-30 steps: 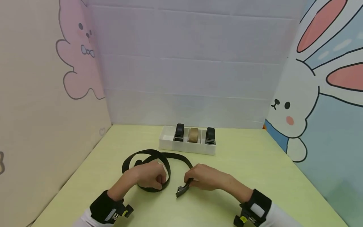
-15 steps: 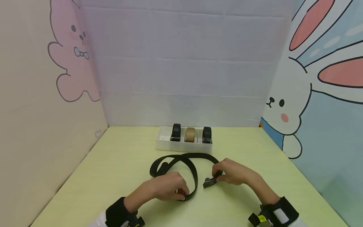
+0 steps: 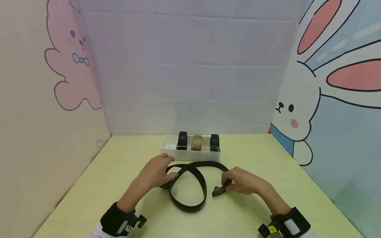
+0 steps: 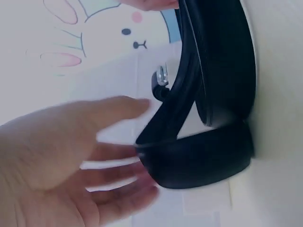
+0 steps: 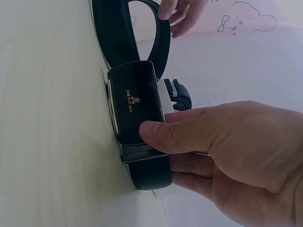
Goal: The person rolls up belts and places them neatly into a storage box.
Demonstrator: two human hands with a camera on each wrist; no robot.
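Observation:
A black belt [image 3: 190,209] lies in loops on the table, standing on its edge. Its dark buckle [image 3: 218,191] carries gold lettering reading MEXICAN, legible in the right wrist view on the buckle plate [image 5: 132,85]. My right hand [image 3: 242,181] pinches the belt at the buckle, thumb on the plate and fingers behind. At the left outer loop, my left hand [image 3: 156,170] has thumb and fingers spread apart. In the left wrist view that hand [image 4: 57,146] is beside the belt's bend [image 4: 203,163], its fingertips partly behind the strap; contact is unclear.
Behind the belt stands a white compartment tray [image 3: 190,155]. It holds a rolled black belt [image 3: 182,140], a rolled tan belt [image 3: 196,142] and another rolled black belt [image 3: 214,142]. Cartoon-printed walls [image 3: 300,112] enclose the pale yellow table [image 3: 253,148].
My left hand has let go of the loop's near side and moved back and left to the outer loop, fingers spreading. The right hand carried the buckle end rightward, then stayed nearly still.

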